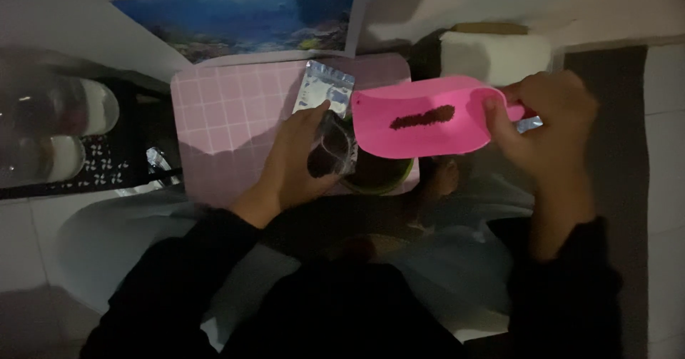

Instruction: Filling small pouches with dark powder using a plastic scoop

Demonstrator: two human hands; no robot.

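Observation:
My right hand [548,116] grips the handle of a pink plastic scoop [421,116] that carries a line of dark brown granules [422,117]. My left hand [300,155] holds a small clear bag [334,148] with dark contents, its mouth just left of the scoop's lip. Under the scoop sits a round bowl with a green rim [385,180], mostly hidden. A silvery foil pouch [325,88] lies on the pink checked board [228,116] behind my left hand.
A blue underwater picture [250,16] lies beyond the board. A white block [496,56] stands at the back right. Clear plastic containers [50,123] rest on a dark patterned mat at left. My dark sleeves fill the foreground.

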